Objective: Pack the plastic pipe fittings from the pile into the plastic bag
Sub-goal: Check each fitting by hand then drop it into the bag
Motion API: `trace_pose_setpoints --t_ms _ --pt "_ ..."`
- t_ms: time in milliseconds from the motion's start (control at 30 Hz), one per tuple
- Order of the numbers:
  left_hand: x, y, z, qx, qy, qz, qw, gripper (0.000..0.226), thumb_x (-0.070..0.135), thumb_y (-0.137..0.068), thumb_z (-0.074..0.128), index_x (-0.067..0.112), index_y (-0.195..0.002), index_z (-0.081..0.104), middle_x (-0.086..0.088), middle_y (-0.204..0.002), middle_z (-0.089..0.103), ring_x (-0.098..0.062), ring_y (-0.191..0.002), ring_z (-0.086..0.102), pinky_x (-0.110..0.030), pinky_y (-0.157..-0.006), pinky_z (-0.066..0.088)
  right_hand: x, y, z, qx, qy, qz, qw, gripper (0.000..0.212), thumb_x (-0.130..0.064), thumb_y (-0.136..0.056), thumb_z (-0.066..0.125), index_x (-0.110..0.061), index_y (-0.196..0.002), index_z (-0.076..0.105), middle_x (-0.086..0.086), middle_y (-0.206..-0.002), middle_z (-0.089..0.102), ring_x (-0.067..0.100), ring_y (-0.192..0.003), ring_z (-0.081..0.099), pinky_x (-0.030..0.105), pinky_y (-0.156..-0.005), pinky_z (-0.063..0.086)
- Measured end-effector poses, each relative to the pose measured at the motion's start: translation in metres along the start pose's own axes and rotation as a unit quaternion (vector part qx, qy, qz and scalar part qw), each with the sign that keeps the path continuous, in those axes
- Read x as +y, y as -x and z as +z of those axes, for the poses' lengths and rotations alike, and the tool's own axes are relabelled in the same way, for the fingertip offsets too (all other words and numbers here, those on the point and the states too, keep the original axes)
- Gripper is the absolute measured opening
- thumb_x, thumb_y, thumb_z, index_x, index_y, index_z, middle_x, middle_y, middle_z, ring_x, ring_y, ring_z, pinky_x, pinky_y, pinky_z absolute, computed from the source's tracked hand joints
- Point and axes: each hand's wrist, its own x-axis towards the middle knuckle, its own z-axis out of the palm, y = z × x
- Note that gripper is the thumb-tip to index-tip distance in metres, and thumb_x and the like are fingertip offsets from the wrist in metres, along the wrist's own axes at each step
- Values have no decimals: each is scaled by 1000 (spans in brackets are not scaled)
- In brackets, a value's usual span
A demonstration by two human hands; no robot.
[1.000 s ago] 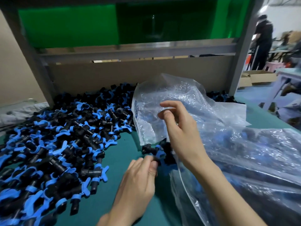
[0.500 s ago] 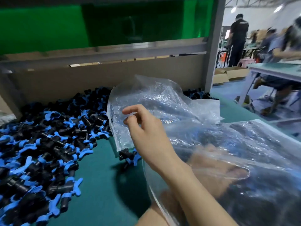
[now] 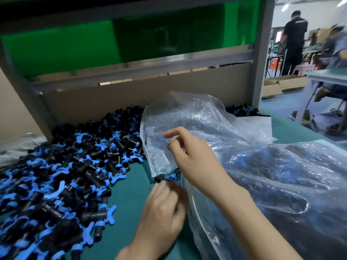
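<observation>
progress: midway — bag (image 3: 262,166) at right of tabletop (image 3: 129,188) already dark with fittings (image 3: 272,162), big pile (image 3: 65,175) left of it remains | right hand (image 3: 193,158) pinches bag mouth up | left hand (image 3: 163,209) blurred, curled at stray fittings (image 3: 165,178) by mouth — grip unclear

- Right hand (image 3: 193,158): forearm enters from lower right, back of hand up. Thumb and curled index finger pinch the film of the plastic bag (image 3: 197,117).
- Left hand (image 3: 163,209): lower, just left of the right wrist, blurred. Fingers curl forward and down; grip unreadable.
- Both forearms bare.
</observation>
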Motion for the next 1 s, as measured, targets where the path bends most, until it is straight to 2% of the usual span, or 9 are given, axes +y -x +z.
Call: trace_pose_setpoints --t_ms 133,233,333,433,500,567,633,800,1000 --pt "-34 14 -3 -57 -70 -245 965 30 66 -93 25 42 -100 42 25 -90 46 -2 -91 42 -24 -76 34 8 1 6 -12 47 -4 999 21 -28 -99 41 -32 -110 59 -15 -74 60 -5 -66 53 14 -57 36" --pt "-48 15 8 -112 -161 -285 938 34 64 -89 34 39 -109 45 22 -97 41 -7 -99 42 -26 -86 33 15 2 10 -26 77 -3 997 22 -28 -100 40 -30 -112 58 -13 -77 61 -3 -68 53 18 -61 37" --pt "-44 16 6 -129 -163 -302 931 24 58 -89 36 40 -98 49 18 -90 39 -8 -92 41 -27 -81 31 23 2 13 -45 117 0 992 22 -28 -101 41 -27 -114 58 -13 -77 59 2 -70 52 24 -63 34" --pt "-48 15 4 -45 -51 -338 939 22 53 -91 36 37 -80 46 18 -76 51 -9 -80 48 -31 -70 35 29 4 14 -72 152 9 986 23 -27 -101 42 -24 -118 58 -6 -94 64 15 -84 55 29 -70 34" --pt "-54 14 -1 44 90 -417 903 32 48 -95 38 31 -73 53 10 -66 59 -16 -71 55 -40 -65 43 30 5 14 -89 171 10 981 25 -27 -102 41 -23 -121 56 -2 -108 63 18 -91 57 32 -76 39" --pt "-57 12 -5 104 163 -477 857 41 40 -101 38 24 -69 60 16 -66 65 -16 -72 61 -42 -74 49 30 5 15 -106 185 6 977 25 -29 -103 40 -24 -123 55 -2 -114 58 18 -93 57 33 -81 43" --pt "-57 11 -6 126 198 -492 838 46 40 -102 38 21 -67 62 17 -65 67 -16 -71 63 -42 -76 51 29 6 16 -125 191 1 974 25 -31 -104 40 -25 -124 53 -3 -116 55 17 -93 57 36 -84 46" --pt "-51 11 -7 116 232 -476 841 51 47 -100 36 18 -65 59 16 -58 62 0 -56 54 -32 -61 42 29 7 18 -154 215 -4 964 30 -37 -104 41 -25 -130 50 -2 -124 54 20 -105 60 41 -90 49" --pt "-48 9 -13 92 259 -470 839 50 43 -103 33 21 -59 41 7 -52 41 -13 -52 35 -34 -58 29 32 7 18 -163 215 -3 963 27 -38 -103 45 -23 -125 51 -4 -120 58 16 -101 61 38 -89 49"
